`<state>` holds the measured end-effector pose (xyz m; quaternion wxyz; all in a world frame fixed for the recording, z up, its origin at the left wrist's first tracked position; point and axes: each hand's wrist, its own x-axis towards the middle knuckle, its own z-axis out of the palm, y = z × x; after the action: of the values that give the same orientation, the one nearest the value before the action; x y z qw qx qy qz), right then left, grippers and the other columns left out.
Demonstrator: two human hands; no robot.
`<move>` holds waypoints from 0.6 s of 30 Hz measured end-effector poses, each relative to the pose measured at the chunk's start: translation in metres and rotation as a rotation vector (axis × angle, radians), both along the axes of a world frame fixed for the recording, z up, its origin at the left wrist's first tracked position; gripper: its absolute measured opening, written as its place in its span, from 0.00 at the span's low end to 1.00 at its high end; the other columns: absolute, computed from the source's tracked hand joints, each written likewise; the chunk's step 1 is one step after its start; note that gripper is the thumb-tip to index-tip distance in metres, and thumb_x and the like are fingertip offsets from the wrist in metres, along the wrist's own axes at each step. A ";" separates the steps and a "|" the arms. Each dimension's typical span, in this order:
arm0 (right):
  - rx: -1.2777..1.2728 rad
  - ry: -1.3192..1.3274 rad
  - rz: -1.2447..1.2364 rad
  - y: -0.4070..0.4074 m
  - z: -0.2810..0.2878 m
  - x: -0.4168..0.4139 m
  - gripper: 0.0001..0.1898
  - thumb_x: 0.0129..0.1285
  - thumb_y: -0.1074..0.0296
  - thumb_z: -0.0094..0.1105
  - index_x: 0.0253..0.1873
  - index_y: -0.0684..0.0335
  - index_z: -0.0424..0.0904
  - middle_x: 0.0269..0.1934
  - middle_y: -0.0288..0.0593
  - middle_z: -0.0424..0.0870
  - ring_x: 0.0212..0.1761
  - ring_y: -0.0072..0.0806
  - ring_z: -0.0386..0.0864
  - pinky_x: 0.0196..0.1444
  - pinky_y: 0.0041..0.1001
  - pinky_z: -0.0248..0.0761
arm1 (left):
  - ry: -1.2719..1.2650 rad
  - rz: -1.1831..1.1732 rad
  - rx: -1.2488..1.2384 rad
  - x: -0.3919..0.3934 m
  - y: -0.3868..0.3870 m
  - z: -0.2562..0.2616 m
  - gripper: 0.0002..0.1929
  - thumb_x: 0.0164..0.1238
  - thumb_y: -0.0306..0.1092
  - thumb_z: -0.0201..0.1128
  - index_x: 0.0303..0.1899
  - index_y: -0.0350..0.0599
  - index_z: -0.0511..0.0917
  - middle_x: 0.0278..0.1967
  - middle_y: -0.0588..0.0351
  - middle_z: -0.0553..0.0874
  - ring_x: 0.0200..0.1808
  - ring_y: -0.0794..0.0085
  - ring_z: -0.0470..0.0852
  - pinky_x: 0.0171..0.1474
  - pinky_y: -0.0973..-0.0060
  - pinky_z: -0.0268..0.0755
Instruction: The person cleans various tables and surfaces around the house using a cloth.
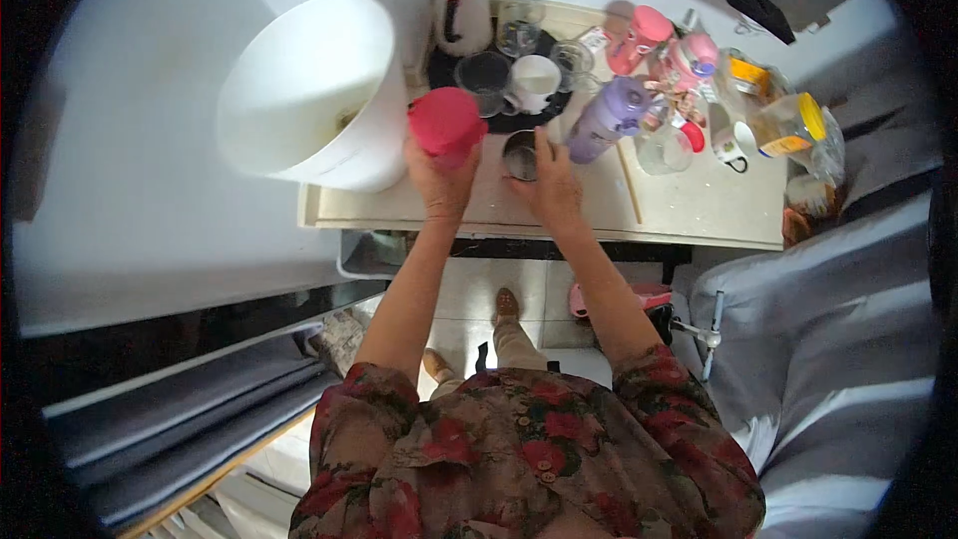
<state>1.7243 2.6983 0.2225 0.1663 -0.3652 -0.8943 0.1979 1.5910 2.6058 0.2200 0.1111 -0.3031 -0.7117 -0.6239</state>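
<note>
My left hand [444,183] is closed around a bright red-pink container [447,123], held above the front left part of the cream table [479,213]. My right hand [552,191] has its thumb and fingers around a small dark-rimmed metal cup [522,157], whose open top faces up. Just behind the hands is a round black tray [441,69] with a white mug [536,78], clear glasses [519,26] and a white jug [462,11] with a black handle. A purple bottle [608,120] leans to the right of my right hand.
A large white bin [299,90] stands at the left. Pink bottles [685,60], a clear plastic cup [664,151], a small white mug [733,144] and a yellow-lidded jar [789,123] crowd the right side. A thin wooden stick [630,183] lies near the front edge.
</note>
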 end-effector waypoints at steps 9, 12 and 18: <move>-0.128 0.171 0.080 -0.038 0.038 0.044 0.38 0.57 0.62 0.65 0.70 0.60 0.57 0.61 0.59 0.65 0.57 0.52 0.72 0.52 0.41 0.73 | -0.104 0.087 -0.095 0.026 -0.017 -0.010 0.43 0.52 0.31 0.74 0.68 0.35 0.58 0.63 0.42 0.70 0.66 0.57 0.68 0.67 0.67 0.57; -0.174 0.235 0.195 -0.050 0.037 0.048 0.33 0.59 0.64 0.62 0.68 0.62 0.60 0.60 0.59 0.66 0.54 0.51 0.74 0.51 0.41 0.72 | -0.261 -0.067 -0.059 0.046 -0.062 -0.023 0.41 0.57 0.29 0.70 0.70 0.36 0.54 0.66 0.41 0.67 0.68 0.58 0.65 0.68 0.64 0.56; -0.260 0.156 0.392 -0.097 0.034 0.022 0.27 0.59 0.62 0.61 0.62 0.64 0.66 0.57 0.58 0.70 0.54 0.52 0.74 0.52 0.41 0.72 | -0.457 -0.014 -0.190 0.072 -0.149 -0.009 0.21 0.63 0.28 0.66 0.57 0.36 0.73 0.49 0.49 0.81 0.48 0.72 0.81 0.50 0.75 0.74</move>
<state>1.7462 2.6009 0.2566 0.1448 -0.1865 -0.8996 0.3673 1.6632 2.4570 0.2106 -0.0862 -0.1681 -0.7717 -0.6073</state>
